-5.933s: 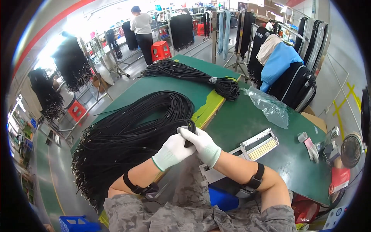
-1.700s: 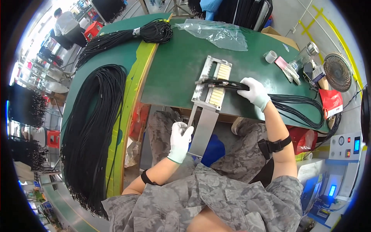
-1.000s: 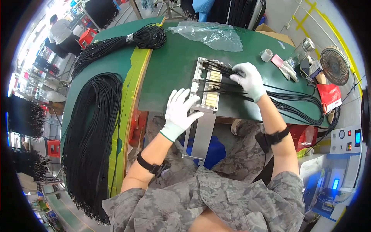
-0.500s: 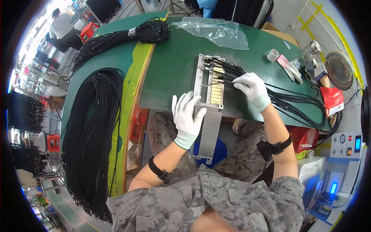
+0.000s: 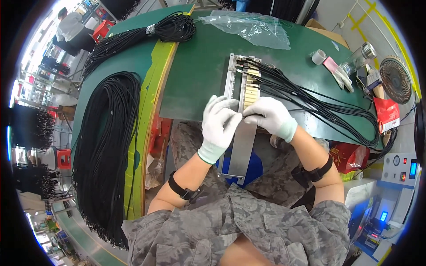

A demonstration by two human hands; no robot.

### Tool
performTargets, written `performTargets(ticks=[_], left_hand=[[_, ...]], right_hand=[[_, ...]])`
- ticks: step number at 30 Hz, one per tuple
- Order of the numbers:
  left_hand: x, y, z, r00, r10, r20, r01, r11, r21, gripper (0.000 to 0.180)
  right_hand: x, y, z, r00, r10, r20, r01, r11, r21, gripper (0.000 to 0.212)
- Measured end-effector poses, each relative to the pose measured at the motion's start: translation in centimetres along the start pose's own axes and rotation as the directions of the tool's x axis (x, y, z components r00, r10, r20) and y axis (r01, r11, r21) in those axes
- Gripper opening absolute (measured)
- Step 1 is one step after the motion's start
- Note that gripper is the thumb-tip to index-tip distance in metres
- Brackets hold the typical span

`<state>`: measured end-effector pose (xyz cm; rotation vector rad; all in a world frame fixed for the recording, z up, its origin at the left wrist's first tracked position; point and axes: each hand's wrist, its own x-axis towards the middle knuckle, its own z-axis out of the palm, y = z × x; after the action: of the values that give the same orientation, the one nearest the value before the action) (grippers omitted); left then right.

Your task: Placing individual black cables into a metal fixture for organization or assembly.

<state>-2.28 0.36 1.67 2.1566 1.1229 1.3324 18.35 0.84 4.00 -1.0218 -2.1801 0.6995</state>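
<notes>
Gloved hands meet over a long metal fixture [image 5: 242,133] at the green table's [image 5: 195,75] near edge: left hand [image 5: 219,124] and right hand [image 5: 270,117] pinch fingertips together on one black cable [image 5: 310,99]. Cables fan toward three o'clock; a large black bundle [image 5: 106,150] lies at nine o'clock.

Bright, even overhead light, soft shadows, sharp centre, strong fisheye bending toward black rim.

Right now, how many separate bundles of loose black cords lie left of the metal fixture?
2: a large black cord bundle along the bench's left edge, a smaller tied black bundle at the far left corner.
</notes>
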Motion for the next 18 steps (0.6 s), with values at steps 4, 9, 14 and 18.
performTargets(ticks=[4, 9, 14, 18], left_hand=[[0.2, -1.5, -0.5, 0.999, -0.012, -0.048, 0.016, 0.996, 0.088, 0.011], [0.7, -2.2, -0.5, 0.995, -0.094, -0.022, 0.096, 0.986, 0.139, 0.012], [0.4, -2.3, -0.2, 0.995, -0.094, -0.029, 0.096, 0.99, 0.107, 0.016], [0.2, -2.8, -0.2, 0.998, -0.065, -0.021, 0.067, 0.985, 0.156, 0.017]], right_hand=[[-0.8, 0.2, -1.3, 0.997, 0.076, -0.024, -0.079, 0.977, -0.196, 0.014], [-1.2, 0.0, -2.2, 0.992, 0.113, -0.064, -0.128, 0.932, -0.339, 0.009], [-1.1, 0.2, -2.5, 0.983, 0.17, -0.067, -0.183, 0.897, -0.403, 0.011], [-1.0, 0.2, -2.5, 0.976, 0.211, -0.055, -0.214, 0.878, -0.428, 0.013]])
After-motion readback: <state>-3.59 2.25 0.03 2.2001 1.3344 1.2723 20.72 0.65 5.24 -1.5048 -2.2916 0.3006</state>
